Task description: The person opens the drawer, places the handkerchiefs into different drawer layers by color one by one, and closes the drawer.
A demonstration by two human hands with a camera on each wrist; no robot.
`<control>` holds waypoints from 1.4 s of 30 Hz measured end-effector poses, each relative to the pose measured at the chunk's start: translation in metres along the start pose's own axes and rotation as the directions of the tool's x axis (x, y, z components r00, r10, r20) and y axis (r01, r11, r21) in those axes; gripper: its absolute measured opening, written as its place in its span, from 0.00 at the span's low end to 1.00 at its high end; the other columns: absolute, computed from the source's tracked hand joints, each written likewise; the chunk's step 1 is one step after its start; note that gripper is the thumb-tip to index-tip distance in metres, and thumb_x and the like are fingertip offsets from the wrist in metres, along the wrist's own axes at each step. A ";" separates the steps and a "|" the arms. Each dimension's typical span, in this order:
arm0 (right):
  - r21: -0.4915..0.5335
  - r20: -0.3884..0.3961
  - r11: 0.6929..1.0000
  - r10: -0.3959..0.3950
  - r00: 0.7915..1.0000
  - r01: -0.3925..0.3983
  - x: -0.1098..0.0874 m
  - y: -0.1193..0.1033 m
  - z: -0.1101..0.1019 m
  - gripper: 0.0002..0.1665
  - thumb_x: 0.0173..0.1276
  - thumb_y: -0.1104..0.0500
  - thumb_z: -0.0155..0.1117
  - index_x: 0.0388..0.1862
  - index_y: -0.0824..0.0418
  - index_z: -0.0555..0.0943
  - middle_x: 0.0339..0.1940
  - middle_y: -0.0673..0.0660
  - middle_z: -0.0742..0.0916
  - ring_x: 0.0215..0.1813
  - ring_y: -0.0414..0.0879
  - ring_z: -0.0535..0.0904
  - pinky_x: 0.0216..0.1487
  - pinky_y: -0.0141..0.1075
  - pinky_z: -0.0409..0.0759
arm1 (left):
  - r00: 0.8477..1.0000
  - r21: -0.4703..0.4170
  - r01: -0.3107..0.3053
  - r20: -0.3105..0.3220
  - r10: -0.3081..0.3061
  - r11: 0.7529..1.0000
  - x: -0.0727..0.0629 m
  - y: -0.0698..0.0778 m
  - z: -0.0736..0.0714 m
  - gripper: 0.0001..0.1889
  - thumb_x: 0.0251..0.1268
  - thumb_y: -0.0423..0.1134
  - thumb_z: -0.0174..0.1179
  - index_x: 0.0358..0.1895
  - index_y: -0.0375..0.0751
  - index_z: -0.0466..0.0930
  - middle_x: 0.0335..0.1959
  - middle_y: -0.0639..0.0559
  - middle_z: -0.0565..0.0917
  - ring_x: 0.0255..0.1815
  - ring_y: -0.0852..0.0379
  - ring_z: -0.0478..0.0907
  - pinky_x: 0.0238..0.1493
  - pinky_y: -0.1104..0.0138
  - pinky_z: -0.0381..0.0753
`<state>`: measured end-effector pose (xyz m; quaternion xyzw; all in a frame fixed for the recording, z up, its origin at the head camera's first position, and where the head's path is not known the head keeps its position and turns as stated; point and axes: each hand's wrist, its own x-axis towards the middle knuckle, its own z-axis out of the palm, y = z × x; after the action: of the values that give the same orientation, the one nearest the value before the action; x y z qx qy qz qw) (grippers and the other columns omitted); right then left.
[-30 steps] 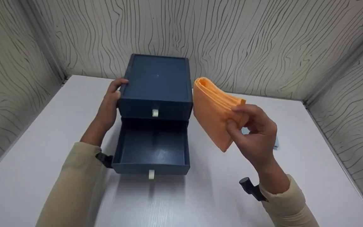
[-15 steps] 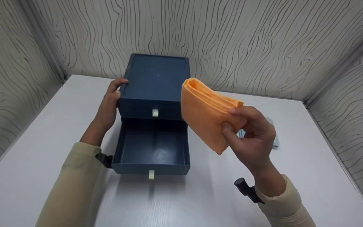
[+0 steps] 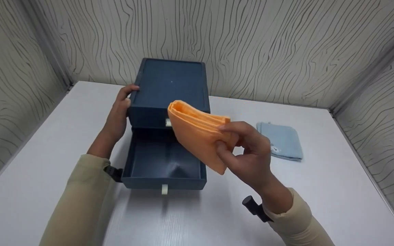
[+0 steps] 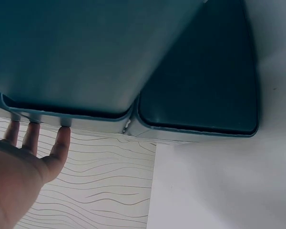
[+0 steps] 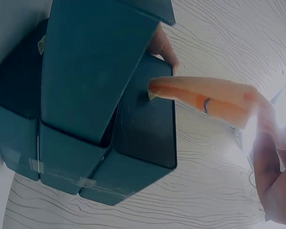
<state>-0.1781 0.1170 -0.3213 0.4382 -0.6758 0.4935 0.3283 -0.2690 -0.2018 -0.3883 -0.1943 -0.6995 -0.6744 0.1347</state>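
A dark blue drawer unit (image 3: 173,82) stands on the table, one drawer (image 3: 142,183) pulled out and showing a bare interior. My left hand (image 3: 116,114) steadies the unit's left side; the left wrist view shows its fingertips (image 4: 64,131) pressing the side wall with fingers extended. My right hand (image 3: 251,153) pinches a folded orange cloth (image 3: 197,135) by its right end, between thumb and fingers. The cloth hangs in the air over the right part of the pulled-out drawer and covers part of the front above it. In the right wrist view the cloth (image 5: 205,95) appears edge-on.
A folded light blue cloth (image 3: 284,140) lies on the white table (image 3: 333,191) to the right. White pull tabs (image 3: 164,189) stick out from the drawer fronts. Wood-grain patterned panels (image 3: 251,51) enclose the table at the back and sides.
My right hand has carried the orange cloth leftward, from beside the unit to over the pulled-out drawer, uncovering the light blue cloth. My left hand and the drawer unit have stayed put.
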 end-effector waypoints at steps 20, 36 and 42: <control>-0.033 0.066 0.988 0.150 0.987 -0.148 -0.008 0.003 0.024 0.33 0.49 0.73 0.68 0.57 0.67 0.72 0.34 0.56 0.86 0.29 0.41 0.82 0.23 0.28 0.78 | 1.000 0.059 0.009 -0.016 -0.008 0.998 -0.001 -0.001 0.001 0.23 0.73 0.48 0.32 0.65 0.48 0.64 0.74 0.48 0.55 0.71 0.43 0.57 0.66 0.44 0.57; -0.032 0.112 0.980 0.200 0.973 -0.198 -0.008 0.006 0.037 0.29 0.51 0.73 0.67 0.55 0.61 0.78 0.30 0.53 0.85 0.27 0.40 0.77 0.23 0.28 0.78 | 1.000 0.061 0.005 -0.013 -0.004 0.998 -0.002 -0.001 0.001 0.23 0.72 0.49 0.32 0.65 0.48 0.64 0.74 0.48 0.55 0.70 0.42 0.57 0.66 0.45 0.58; -0.010 0.155 0.968 0.249 0.956 -0.251 -0.006 0.010 0.042 0.22 0.53 0.71 0.67 0.49 0.58 0.82 0.37 0.51 0.87 0.29 0.39 0.79 0.23 0.31 0.78 | 1.000 0.091 -0.007 -0.005 0.008 0.996 -0.003 0.000 0.000 0.24 0.72 0.47 0.29 0.66 0.47 0.62 0.74 0.48 0.55 0.66 0.43 0.63 0.59 0.58 0.66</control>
<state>-0.1851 0.0795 -0.3431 0.3879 -0.7468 0.4986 0.2078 -0.2665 -0.2016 -0.3894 -0.1886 -0.7284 -0.6418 0.1481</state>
